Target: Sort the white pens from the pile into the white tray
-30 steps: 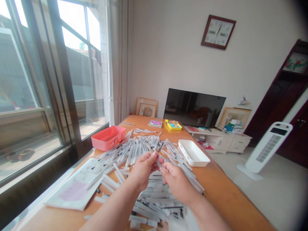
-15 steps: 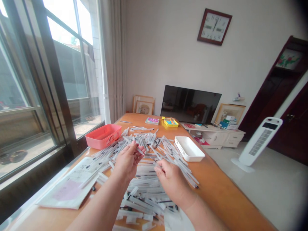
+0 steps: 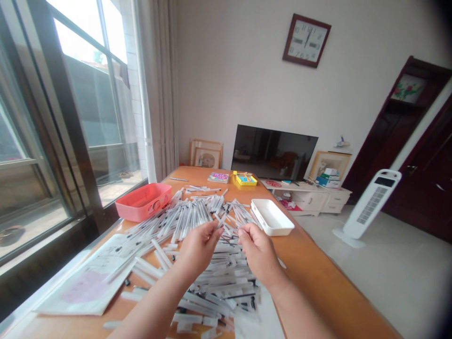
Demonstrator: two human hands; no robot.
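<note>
My left hand (image 3: 200, 245) is closed in a pinch over the pile, with a pale pen (image 3: 221, 220) seeming to stick out past its fingertips. Facing it, a small gap away, my right hand (image 3: 259, 252) pinches thumb against finger; whatever it holds is too small to make out. Beneath and around both hands lie many translucent pen barrels (image 3: 192, 214), with dark refills and small black caps among them. More clear plastic pen parts (image 3: 208, 301) are heaped nearer to me, between my forearms.
A red plastic basket (image 3: 132, 214) stands at the left table edge, a white tray (image 3: 282, 230) at the right. A printed plastic bag (image 3: 84, 282) lies front left. A booklet (image 3: 218, 177), a yellow box (image 3: 246, 181) and a single pen (image 3: 179, 179) rest at the far end.
My left hand has turned over, from palm partly up to knuckles up, and moved slightly right. My right hand has risen a little, and the hands are closer together. The view has shifted slightly.
</note>
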